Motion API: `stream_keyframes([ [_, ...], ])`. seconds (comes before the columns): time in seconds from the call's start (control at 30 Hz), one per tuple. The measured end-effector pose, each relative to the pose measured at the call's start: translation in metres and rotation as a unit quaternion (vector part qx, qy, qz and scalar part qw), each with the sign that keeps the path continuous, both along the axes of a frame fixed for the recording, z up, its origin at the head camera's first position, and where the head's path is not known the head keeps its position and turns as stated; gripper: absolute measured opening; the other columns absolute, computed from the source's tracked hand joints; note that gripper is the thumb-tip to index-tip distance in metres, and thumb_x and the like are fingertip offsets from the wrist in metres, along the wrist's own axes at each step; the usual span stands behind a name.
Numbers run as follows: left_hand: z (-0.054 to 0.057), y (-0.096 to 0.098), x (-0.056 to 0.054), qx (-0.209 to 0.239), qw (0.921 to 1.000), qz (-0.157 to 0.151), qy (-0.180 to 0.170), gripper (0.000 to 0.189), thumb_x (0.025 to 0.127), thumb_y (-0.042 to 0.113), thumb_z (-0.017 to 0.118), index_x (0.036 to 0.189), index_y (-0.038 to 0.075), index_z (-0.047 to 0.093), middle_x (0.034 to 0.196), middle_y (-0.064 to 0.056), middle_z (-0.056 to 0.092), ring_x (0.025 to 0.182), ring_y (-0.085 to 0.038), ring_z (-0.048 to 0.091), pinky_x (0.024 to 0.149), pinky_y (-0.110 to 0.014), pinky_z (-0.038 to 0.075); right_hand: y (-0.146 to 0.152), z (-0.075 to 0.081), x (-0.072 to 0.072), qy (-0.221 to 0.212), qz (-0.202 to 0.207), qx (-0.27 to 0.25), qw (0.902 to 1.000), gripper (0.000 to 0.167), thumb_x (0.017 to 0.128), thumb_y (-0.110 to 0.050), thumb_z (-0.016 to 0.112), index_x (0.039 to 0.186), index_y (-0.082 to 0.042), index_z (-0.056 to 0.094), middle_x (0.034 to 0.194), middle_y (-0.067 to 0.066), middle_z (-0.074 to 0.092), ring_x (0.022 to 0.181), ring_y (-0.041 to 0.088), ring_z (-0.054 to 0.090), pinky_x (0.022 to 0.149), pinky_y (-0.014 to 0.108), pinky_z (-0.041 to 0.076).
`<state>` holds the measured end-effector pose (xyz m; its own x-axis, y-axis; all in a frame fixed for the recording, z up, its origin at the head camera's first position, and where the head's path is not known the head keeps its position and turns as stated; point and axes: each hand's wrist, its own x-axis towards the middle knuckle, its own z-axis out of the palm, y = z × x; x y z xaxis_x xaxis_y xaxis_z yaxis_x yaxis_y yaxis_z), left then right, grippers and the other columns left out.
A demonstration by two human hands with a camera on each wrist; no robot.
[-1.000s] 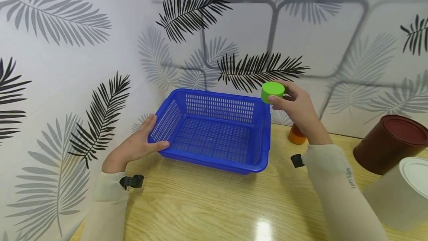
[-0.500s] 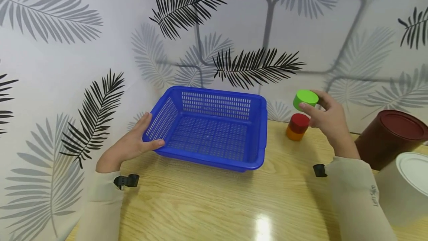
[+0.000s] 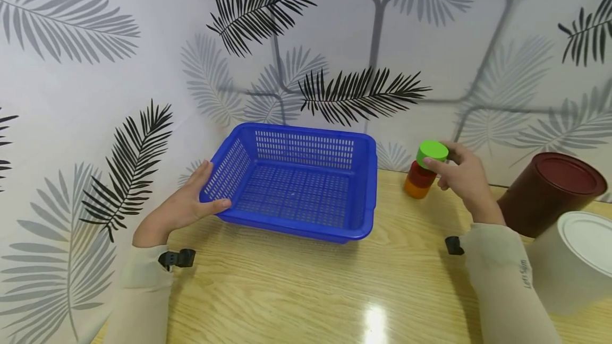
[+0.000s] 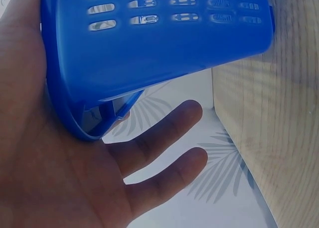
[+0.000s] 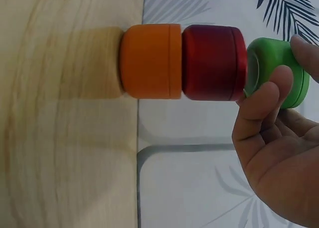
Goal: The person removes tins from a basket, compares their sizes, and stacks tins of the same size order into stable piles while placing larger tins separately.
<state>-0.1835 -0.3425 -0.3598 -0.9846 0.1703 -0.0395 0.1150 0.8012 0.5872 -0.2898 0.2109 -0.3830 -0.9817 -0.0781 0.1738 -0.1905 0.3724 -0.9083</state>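
My right hand (image 3: 461,174) pinches a small round green jar (image 3: 432,154) between thumb and fingers. It sits right over a red jar (image 5: 212,62), slightly tilted; whether the two touch, I cannot tell. The red jar stands on an orange jar (image 5: 151,61), which rests on the table. My left hand (image 3: 184,206) lies against the left front corner of a blue plastic basket (image 3: 296,230), thumb along the front rim. In the left wrist view, two straight fingers (image 4: 167,130) extend past the basket's rim, holding nothing between them.
To the right stand a dark brown canister (image 3: 550,195) and a white lidded canister (image 3: 574,264). The wooden table (image 3: 287,291) ends at a patterned wall covering (image 3: 334,31) close behind the basket and jars.
My right hand carried the green jar rightward from the basket's right rim, then down over the red jar. The left hand stays at the basket's corner. The view shifted slightly.
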Motion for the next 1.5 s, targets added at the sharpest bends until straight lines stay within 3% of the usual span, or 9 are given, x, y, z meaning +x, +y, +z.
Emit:
stream_keyframes([
  [1.07,0.000,-0.002,0.000,0.003,1.0000,-0.004,-0.007,0.113,0.092,0.053,0.069,0.162,0.009,-0.008,0.167,-0.014,-0.013,0.151,-0.040,-0.009,0.115,-0.068,0.007,-0.004,-0.010,0.007,-0.009,0.017,-0.010,0.9998,0.072,0.096,-0.032,0.071,0.150,0.000,0.036,0.144,0.025,0.044,0.068,0.023,0.067,0.064,0.026,0.057],
  [1.5,-0.003,-0.003,-0.002,0.007,1.0000,-0.001,-0.001,0.112,0.091,0.052,0.070,0.162,0.009,-0.006,0.168,-0.014,-0.012,0.152,-0.039,-0.008,0.115,-0.068,0.007,-0.003,-0.011,0.007,-0.011,0.019,-0.019,0.9996,0.069,0.098,-0.024,0.069,0.152,0.001,0.033,0.142,0.023,0.044,0.067,0.019,0.066,0.063,0.026,0.057],
])
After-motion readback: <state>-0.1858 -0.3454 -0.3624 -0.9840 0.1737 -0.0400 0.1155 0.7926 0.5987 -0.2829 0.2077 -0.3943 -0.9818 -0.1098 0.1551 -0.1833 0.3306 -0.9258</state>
